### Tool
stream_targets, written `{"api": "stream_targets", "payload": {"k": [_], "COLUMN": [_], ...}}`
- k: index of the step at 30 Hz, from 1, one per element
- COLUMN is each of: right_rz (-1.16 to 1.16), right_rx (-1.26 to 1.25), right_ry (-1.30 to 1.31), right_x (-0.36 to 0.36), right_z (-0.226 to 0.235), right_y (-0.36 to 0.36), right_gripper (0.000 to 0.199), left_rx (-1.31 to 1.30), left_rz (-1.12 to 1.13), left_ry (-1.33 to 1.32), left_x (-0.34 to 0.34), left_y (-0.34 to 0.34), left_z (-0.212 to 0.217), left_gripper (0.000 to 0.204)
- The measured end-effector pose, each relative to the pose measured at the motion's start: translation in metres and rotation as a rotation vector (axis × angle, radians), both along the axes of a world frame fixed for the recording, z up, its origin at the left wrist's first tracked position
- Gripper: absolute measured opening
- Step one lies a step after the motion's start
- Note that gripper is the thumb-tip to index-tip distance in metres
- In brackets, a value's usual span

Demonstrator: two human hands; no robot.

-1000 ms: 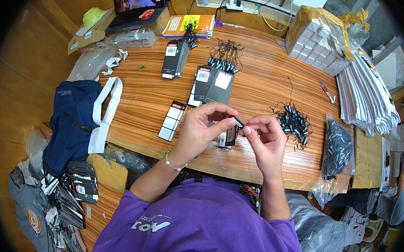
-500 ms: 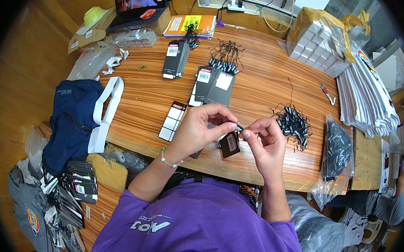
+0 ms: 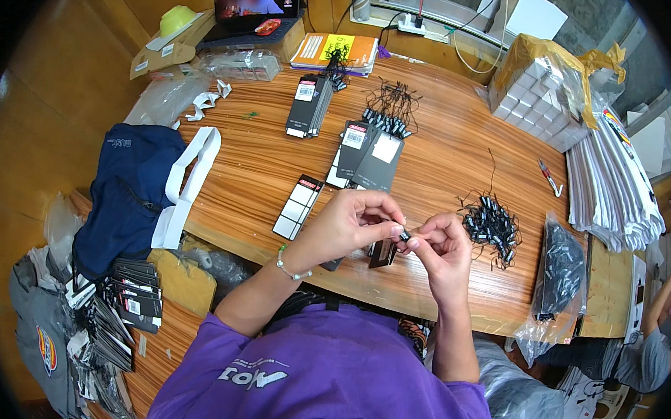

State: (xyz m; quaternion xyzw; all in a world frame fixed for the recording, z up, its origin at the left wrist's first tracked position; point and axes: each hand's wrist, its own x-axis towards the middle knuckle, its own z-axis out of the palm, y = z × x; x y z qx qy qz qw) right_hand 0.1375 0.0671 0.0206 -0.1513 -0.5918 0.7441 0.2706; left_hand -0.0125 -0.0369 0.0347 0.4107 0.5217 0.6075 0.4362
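Observation:
My left hand (image 3: 356,224) and my right hand (image 3: 442,246) meet over the table's near edge, both pinching a small black string fastener (image 3: 404,235) between thumb and fingertips. From it hangs a small dark hang tag (image 3: 382,253), tilted and partly hidden by the fingers. Left of my left hand lies a sheet of white label stickers (image 3: 298,207) with a dark top. Beyond the hands are dark grey hang tags (image 3: 378,159), fanned on another label sheet. A loose pile of black string fasteners (image 3: 491,227) lies to the right of my right hand.
Farther back are a stack of hang tags (image 3: 309,106) and spread strings (image 3: 390,108). At right lie a red-handled cutter (image 3: 549,178), a bag of fasteners (image 3: 558,268), folded white garments (image 3: 616,182) and wrapped small boxes (image 3: 537,91). A navy garment (image 3: 130,195) hangs over the left edge.
The whole view has shifted slightly. The tag under my fingers has turned, showing less of its face. Both hands keep their pinch on the fastener.

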Motion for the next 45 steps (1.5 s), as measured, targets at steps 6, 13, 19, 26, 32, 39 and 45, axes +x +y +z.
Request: {"api": "stream_targets", "payload": {"k": [6, 13, 19, 26, 32, 39, 45], "right_rz": [0.102, 0.173, 0.125, 0.011, -0.056, 0.009, 0.051], "right_rx": [-0.059, 0.152, -0.227, -0.196, -0.202, -0.395, -0.437], "right_ry": [0.061, -0.045, 0.119, 0.209, 0.249, 0.382, 0.422], "right_x": [0.001, -0.013, -0.024, -0.027, -0.027, -0.037, -0.069], "right_z": [-0.012, -0.003, -0.008, -0.01, -0.02, -0.017, 0.005], "right_y": [0.005, 0.005, 0.018, 0.012, 0.01, 0.036, 0.074], "right_gripper": [0.014, 0.023, 0.029, 0.031, 0.031, 0.025, 0.021], "left_rx": [0.005, -0.054, 0.275, 0.077, 0.188, 0.105, -0.037], "left_rz": [-0.053, 0.122, 0.484, 0.194, 0.062, -0.081, -0.22], "left_ry": [-0.065, 0.336, 0.773, 0.21, -0.076, -0.282, -0.332], "left_x": [0.001, -0.006, 0.005, 0.036, 0.035, 0.022, -0.005], "left_y": [-0.002, 0.004, 0.012, 0.012, 0.019, 0.02, 0.017], "left_z": [-0.003, 0.015, -0.001, -0.032, -0.045, -0.05, -0.047], "left_gripper": [0.01, 0.017, 0.033, 0.05, 0.043, 0.036, 0.041]}}
